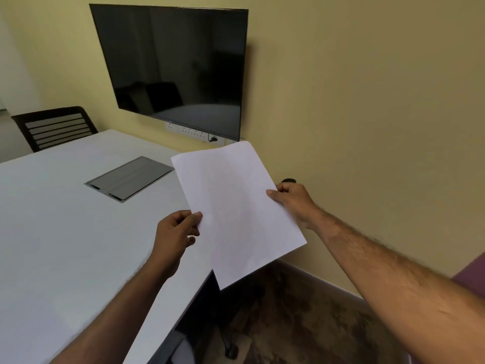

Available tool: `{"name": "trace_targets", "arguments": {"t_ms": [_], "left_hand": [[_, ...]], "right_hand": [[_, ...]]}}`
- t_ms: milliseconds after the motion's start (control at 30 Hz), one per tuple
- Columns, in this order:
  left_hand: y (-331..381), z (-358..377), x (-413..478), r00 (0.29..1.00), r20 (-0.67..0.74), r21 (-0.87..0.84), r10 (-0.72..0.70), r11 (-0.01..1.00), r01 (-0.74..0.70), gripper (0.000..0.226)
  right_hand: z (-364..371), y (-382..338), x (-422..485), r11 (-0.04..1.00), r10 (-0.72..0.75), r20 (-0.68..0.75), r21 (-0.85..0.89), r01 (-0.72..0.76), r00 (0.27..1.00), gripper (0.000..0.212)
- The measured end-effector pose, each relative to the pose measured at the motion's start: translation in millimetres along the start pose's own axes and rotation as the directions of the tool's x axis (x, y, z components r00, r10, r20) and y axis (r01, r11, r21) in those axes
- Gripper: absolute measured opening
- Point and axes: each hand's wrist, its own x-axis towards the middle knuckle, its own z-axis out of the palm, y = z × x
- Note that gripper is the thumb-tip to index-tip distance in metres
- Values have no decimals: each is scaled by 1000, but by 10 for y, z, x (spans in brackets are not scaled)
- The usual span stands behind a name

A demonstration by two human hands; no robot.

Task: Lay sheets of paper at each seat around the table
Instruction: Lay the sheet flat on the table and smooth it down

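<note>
White sheets of paper [236, 208] hang in the air above the right edge of the white table [65, 219]. My left hand [175, 237] pinches their left edge between thumb and fingers. My right hand [294, 203] pinches the right edge. The paper is tilted, with its lower corner past the table's edge over the floor. I cannot tell how many sheets there are. No paper lies on the visible part of the table.
A grey cable hatch [130, 178] is set into the tabletop. A black chair [55, 127] stands at the far left side. A dark screen [175, 67] hangs on the yellow wall, with sockets below it. Patterned carpet [301, 324] and a chair base lie at the lower right.
</note>
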Motion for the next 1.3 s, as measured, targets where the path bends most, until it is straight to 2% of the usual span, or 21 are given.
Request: {"name": "trace_targets", "arguments": {"t_ms": [300, 700, 900, 1000, 1167, 1300], "left_hand": [[-110, 219, 709, 971, -237, 16, 9, 1000, -6, 18], [-244, 253, 1488, 839, -544, 31, -9, 999, 31, 14], [-581, 3, 1989, 830, -557, 74, -31, 993, 87, 10], [-814, -118, 2267, 822, -565, 63, -76, 989, 134, 9], [-1236, -234, 2683, 796, -589, 62, -142, 974, 219, 8], [-1612, -292, 2930, 751, -633, 59, -187, 956, 288, 21]], "right_hand": [[166, 167, 1261, 999, -41, 188, -12, 44, 981, 15], [808, 131, 2761, 992, -110, 442, -11, 128, 890, 23], [1249, 376, 3290, 985, -82, 471, -98, 144, 878, 28], [1488, 558, 3592, 978, -53, 453, -159, 139, 890, 50], [1857, 849, 3960, 952, -3, 440, -274, 137, 898, 24], [2092, 1193, 4209, 935, 30, 416, -333, 121, 909, 24]]}}
